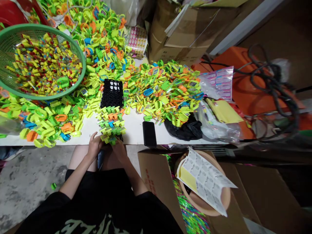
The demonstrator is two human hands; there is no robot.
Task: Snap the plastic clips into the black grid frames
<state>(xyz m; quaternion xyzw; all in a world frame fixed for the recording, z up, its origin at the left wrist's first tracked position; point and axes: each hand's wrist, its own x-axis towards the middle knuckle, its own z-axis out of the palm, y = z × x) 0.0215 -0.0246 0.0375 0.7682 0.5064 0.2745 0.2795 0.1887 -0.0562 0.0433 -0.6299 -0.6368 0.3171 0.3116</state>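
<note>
My left hand (94,148) is at the table's front edge, fingers bent against the near left corner of a cluster of small plastic toy watches (112,125) in yellow, green, orange and blue. Opposite it, my right hand (120,151) curls at the cluster's near right corner. Both hands are closed, but their fingertips and whatever they grip are hidden by the pieces. The watches stand in rows, with a black frame just showing beneath at the right. Directly behind them lies a black plastic grid tray (112,94) with several white squares in it.
Loose toy watches (165,87) heap across the white table (133,130). A green basket (81,70) of small yellow-and-red pieces stands left. A black phone (149,134) lies at the front edge. Below right are an open carton (156,175) and a round tub (225,198) with papers on it.
</note>
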